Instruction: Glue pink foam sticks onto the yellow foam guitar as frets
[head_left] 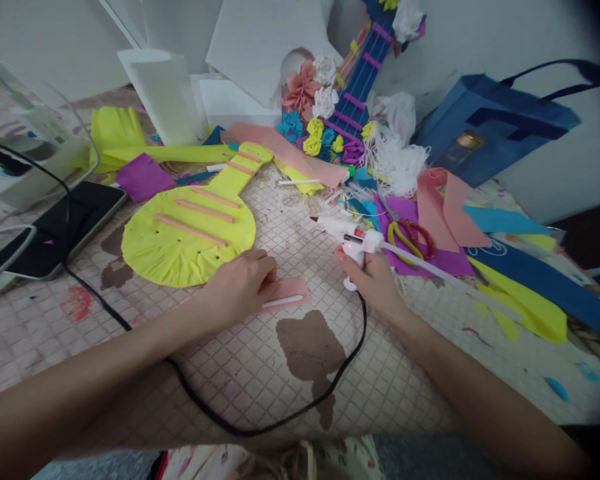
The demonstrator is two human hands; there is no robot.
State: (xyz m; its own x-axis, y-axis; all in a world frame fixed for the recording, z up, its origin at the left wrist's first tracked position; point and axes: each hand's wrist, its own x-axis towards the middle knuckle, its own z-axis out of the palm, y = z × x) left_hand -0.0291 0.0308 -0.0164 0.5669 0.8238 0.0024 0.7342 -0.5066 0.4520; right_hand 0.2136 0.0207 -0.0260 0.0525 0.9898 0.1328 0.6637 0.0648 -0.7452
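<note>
My right hand (380, 287) grips a white hot glue gun (353, 248), its dark nozzle pointing to the far left. A small red light glows on the gun, and a long glue stick (430, 267) juts from its back. My left hand (243, 287) has its fingers curled and pressed down on the left end of a small pink paper piece (300, 288). A short white stick (286, 301) lies on that paper; its left end is close to my fingers. Just beyond my left hand lies a yellow paper-covered guitar shape (190, 233) with pink strips across it.
The gun's black cord (250, 432) loops across the table's near side. Scissors (410, 240) lie on purple paper at the right, among coloured paper strips. A phone (60, 227) lies left. A decorated blue guitar (355, 87) and a blue bag (495, 127) stand behind.
</note>
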